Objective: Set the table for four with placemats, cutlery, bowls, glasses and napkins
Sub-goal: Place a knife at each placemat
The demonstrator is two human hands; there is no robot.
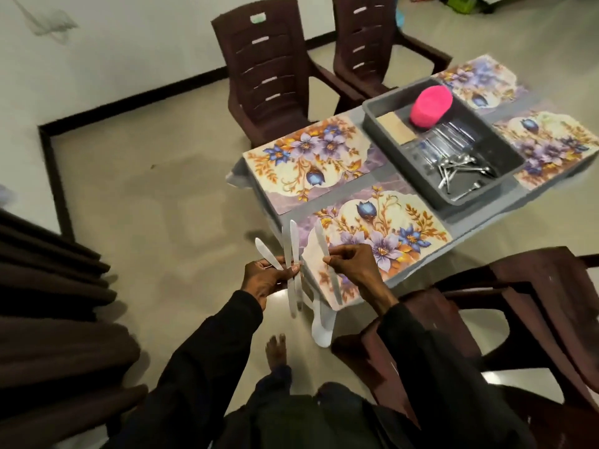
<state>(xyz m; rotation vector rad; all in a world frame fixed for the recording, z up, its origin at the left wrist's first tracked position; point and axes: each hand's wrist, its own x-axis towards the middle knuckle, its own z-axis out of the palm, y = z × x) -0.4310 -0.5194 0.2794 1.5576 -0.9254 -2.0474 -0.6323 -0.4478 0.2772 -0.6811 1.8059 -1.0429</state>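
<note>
Floral placemats: four, laid flat. White knives: three fanned upright; fourth knife over nearest placemat.

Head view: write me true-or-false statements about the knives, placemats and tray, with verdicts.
1. Four floral placemats lie on the table. True.
2. The right hand holds the three fanned knives. False: the left hand grips those; the right hand pinches a single knife.
3. The grey tray holds metal cutlery. True.
4. The pink object sits on a placemat. False: it sits inside the tray.
</note>
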